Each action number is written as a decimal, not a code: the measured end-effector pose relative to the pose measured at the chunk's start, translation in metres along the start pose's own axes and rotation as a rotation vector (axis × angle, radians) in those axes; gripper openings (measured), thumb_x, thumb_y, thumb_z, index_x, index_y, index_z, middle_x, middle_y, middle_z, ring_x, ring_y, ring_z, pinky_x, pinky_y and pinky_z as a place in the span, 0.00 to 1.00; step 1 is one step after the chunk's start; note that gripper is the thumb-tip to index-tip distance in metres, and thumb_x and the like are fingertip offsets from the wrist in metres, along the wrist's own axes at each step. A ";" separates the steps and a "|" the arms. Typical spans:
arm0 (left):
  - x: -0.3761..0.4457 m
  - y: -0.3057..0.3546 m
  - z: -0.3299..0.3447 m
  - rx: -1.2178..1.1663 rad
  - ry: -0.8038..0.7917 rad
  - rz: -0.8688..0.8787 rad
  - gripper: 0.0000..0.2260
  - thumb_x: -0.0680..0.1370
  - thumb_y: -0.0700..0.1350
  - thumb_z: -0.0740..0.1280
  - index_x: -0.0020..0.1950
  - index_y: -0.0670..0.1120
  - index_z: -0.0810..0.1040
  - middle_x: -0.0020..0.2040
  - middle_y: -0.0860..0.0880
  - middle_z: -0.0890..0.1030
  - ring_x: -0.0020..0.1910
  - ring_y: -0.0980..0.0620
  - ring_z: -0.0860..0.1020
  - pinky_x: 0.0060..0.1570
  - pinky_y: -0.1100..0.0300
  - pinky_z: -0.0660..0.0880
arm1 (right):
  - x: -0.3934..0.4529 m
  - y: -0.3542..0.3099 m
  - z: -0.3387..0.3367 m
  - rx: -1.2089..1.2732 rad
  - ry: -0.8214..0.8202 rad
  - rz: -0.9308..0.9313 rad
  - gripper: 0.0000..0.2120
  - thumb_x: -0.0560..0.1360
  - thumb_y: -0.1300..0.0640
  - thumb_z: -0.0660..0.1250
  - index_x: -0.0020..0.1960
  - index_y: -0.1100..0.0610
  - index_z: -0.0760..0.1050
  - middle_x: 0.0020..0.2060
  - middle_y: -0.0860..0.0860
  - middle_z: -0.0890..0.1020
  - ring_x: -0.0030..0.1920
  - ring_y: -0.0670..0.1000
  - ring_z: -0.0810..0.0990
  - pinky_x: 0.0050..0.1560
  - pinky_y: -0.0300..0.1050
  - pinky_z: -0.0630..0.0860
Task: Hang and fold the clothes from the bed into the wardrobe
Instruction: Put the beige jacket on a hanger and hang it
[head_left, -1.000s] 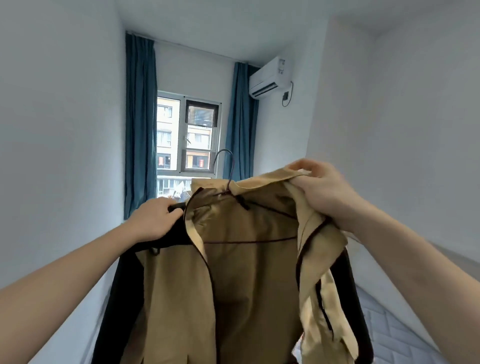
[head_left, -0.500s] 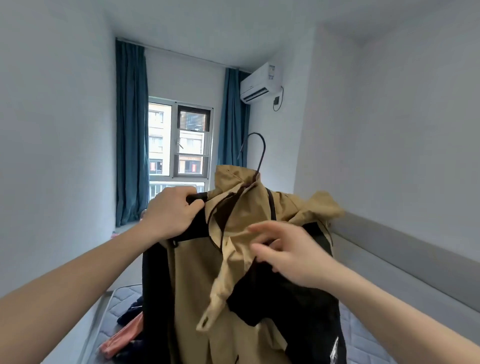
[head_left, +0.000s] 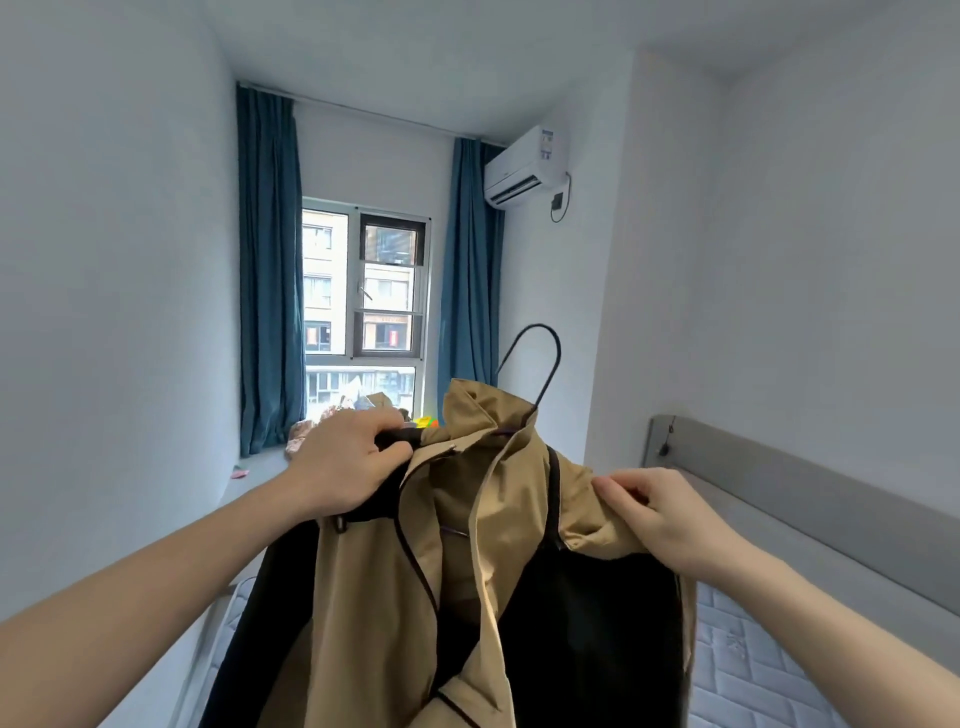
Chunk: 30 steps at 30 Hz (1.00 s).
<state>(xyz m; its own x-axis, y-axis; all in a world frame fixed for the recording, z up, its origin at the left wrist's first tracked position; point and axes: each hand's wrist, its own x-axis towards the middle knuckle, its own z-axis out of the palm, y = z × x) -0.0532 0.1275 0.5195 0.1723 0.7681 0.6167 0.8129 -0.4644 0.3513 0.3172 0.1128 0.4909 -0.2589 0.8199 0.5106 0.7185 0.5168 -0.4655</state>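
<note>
A tan and black jacket (head_left: 467, 561) hangs in front of me on a black wire hanger (head_left: 545, 364), whose hook sticks up above the collar. My left hand (head_left: 348, 462) grips the jacket's black left shoulder together with the hanger end. My right hand (head_left: 670, 519) pinches the tan fabric at the right shoulder. The jacket's lower part runs out of view at the bottom. No wardrobe is in view.
The bed's quilted mattress (head_left: 748, 670) lies below right, with a grey headboard (head_left: 810, 499) along the right wall. Ahead are a window (head_left: 363, 306) with blue curtains (head_left: 270, 270), a sill holding small items (head_left: 306, 434), and an air conditioner (head_left: 524, 166) high up.
My right hand went from the collar down across the front, then out to the right shoulder. The jacket's front has closed over and the hanger hook now stands clear above the collar.
</note>
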 end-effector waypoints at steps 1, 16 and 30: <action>-0.001 -0.001 0.001 -0.007 -0.001 -0.002 0.10 0.80 0.48 0.68 0.39 0.50 0.76 0.34 0.50 0.79 0.36 0.50 0.76 0.40 0.49 0.74 | -0.001 -0.002 0.007 0.035 -0.009 -0.001 0.25 0.83 0.38 0.60 0.37 0.54 0.77 0.28 0.47 0.75 0.32 0.43 0.70 0.37 0.45 0.68; -0.066 0.012 0.038 -0.028 -0.178 -0.057 0.15 0.75 0.66 0.68 0.57 0.63 0.72 0.46 0.63 0.80 0.44 0.61 0.78 0.45 0.57 0.77 | -0.032 -0.016 0.065 0.150 0.159 0.086 0.21 0.80 0.41 0.67 0.29 0.42 0.75 0.23 0.41 0.72 0.27 0.43 0.70 0.32 0.34 0.66; -0.061 0.064 0.067 -0.489 -0.190 -0.021 0.05 0.80 0.48 0.70 0.53 0.59 0.77 0.44 0.56 0.81 0.43 0.56 0.79 0.42 0.69 0.73 | -0.058 -0.012 0.058 0.197 0.210 0.143 0.20 0.80 0.39 0.66 0.34 0.48 0.81 0.29 0.47 0.81 0.31 0.43 0.76 0.34 0.37 0.70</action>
<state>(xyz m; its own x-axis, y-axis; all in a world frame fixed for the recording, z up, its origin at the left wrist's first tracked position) 0.0258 0.0803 0.4575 0.2933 0.8249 0.4832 0.4709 -0.5645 0.6780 0.2858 0.0728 0.4246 -0.0107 0.8295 0.5583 0.5939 0.4545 -0.6638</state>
